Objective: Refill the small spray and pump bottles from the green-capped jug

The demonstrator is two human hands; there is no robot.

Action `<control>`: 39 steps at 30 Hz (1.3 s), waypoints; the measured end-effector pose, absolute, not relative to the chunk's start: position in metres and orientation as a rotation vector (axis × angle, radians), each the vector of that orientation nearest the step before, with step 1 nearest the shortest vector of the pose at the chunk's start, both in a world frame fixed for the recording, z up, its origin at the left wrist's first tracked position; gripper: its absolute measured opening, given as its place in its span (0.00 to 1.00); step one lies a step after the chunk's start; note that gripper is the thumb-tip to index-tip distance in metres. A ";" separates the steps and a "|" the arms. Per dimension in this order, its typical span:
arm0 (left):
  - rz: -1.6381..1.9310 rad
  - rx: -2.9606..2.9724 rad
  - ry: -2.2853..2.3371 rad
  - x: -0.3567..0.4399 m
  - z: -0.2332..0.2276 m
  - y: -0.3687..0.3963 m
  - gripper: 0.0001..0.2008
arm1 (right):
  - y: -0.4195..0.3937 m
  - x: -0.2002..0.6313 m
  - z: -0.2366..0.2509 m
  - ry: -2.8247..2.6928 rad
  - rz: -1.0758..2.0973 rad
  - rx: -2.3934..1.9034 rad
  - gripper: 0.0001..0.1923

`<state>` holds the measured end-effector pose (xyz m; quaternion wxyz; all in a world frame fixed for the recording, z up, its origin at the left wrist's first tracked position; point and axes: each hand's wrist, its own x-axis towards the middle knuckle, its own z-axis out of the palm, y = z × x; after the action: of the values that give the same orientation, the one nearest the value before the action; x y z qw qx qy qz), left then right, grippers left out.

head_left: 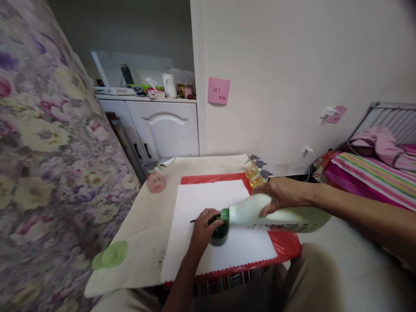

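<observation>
My right hand [282, 195] grips a large pale green bottle [247, 212], tipped nearly level, with its green spout pointing left. That spout meets the top of a small dark green round bottle [219, 237] standing on a white sheet [243, 249]. Around the small bottle's upper left side are the fingers of my left hand [207, 221], closed on it. Whether liquid is flowing cannot be seen. A thin black stick-like piece [193, 221] shows just left of my left hand.
A pink spray bottle [156, 182] stands at the table's far left, and several yellow spray bottles [253, 175] at the far right. Light green round pieces [112, 255] lie near the left edge. Red plastic [286, 247] lies under the sheet. A flowered curtain [65, 173] hangs left.
</observation>
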<state>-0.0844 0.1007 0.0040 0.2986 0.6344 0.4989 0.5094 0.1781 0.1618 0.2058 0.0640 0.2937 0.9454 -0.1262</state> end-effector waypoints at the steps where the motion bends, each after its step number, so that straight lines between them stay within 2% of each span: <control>1: 1.353 1.686 1.325 -0.084 0.004 0.101 0.08 | 0.162 0.178 0.205 2.855 -0.374 0.885 0.22; 20: 1.355 1.667 1.325 -0.083 0.008 0.099 0.09 | 0.161 0.183 0.200 2.874 -0.337 0.922 0.22; 28: 1.376 1.668 1.328 -0.084 0.009 0.099 0.08 | 0.155 0.191 0.185 2.881 -0.532 1.010 0.26; 39: 1.387 1.682 1.361 -0.084 0.010 0.100 0.08 | 0.151 0.208 0.162 2.903 -0.582 1.206 0.30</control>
<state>-0.0842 0.0998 0.0096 0.2818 0.6279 0.5081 0.5178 0.2081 0.1510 0.1620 -0.0276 0.3771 0.9077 -0.1819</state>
